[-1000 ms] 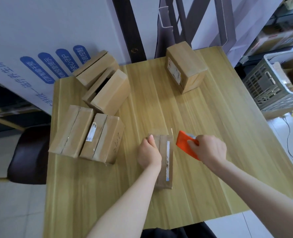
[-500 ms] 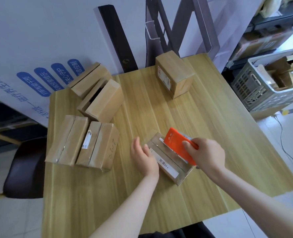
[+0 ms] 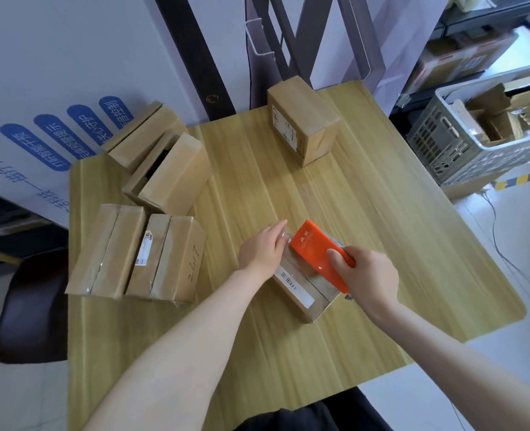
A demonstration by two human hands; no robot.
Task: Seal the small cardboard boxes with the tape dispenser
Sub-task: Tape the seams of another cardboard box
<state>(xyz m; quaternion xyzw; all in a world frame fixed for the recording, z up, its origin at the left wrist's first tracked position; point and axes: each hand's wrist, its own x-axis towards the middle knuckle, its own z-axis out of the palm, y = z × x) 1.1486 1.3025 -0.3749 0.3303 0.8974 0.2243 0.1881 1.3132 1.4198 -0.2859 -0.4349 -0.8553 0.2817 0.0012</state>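
Orange tape dispenser (image 3: 317, 254) gripped by right fingers (image 3: 335, 260), left fingers (image 3: 276, 237) now flat on box (image 3: 301, 295)

Handwritten "2617" stands on a taped box (image 3: 167, 259); blue ovals (image 3: 83, 132) on the white board (image 3: 40, 66) carry upside-down Chinese characters.

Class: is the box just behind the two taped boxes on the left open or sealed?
Open: the box shows a dark gap between its flaps.
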